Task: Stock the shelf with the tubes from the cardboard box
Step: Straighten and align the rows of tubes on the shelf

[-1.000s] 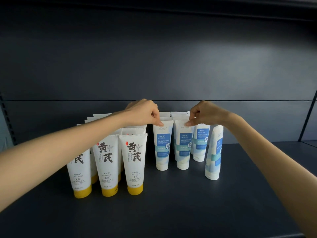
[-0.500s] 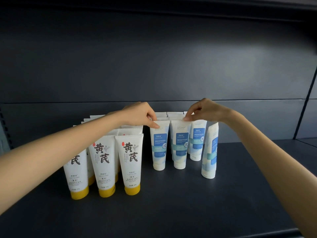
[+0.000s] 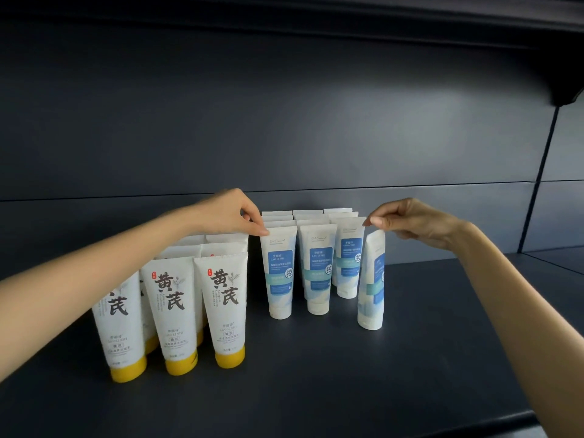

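Note:
White tubes with blue labels stand cap-down in three rows on the dark shelf [image 3: 316, 374]. My left hand [image 3: 232, 216] pinches the top left corner of the front-left blue tube [image 3: 279, 279]. Reaching in from the right, my right hand [image 3: 410, 224] pinches the top right corner of the front-right blue tube [image 3: 347, 263]. Its fingers hover just over a single blue tube [image 3: 371, 286] that stands turned sideways to the right of the rows. The middle front blue tube [image 3: 319, 273] is untouched. No cardboard box is in view.
Several white tubes with yellow caps [image 3: 226, 305] stand in rows to the left, partly behind my left forearm. The shelf back wall [image 3: 284, 137] rises close behind the tubes. Bare shelf surface lies in front and to the right.
My right hand has slid rightward from the top of the middle blue tube to the right one. My left hand has shifted to the left corner of the front-left blue tube.

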Demonstrator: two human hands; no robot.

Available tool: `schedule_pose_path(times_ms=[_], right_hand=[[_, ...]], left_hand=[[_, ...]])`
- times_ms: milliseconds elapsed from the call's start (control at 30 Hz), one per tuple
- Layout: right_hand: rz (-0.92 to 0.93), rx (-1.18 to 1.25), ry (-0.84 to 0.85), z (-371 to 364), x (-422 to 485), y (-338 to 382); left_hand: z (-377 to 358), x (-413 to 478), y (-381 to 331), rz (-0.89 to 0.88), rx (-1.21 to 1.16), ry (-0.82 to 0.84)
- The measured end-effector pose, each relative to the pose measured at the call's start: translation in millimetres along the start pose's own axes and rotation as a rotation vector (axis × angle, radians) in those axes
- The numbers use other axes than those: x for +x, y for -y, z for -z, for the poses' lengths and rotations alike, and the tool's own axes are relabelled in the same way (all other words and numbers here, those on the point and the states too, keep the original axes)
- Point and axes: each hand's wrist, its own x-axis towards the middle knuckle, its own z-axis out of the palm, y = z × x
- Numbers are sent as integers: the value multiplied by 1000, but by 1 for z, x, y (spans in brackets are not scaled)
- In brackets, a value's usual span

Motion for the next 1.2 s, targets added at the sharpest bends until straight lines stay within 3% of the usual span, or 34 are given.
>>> schedule_pose_path(times_ms=[500,1200], right_hand=[[25,223,72,-2,4,-37],[86,239,-173,-19,23,-45]], left_hand=[[-1,-1,2,29,13,-14],[-6,5,6,7,21,-38]])
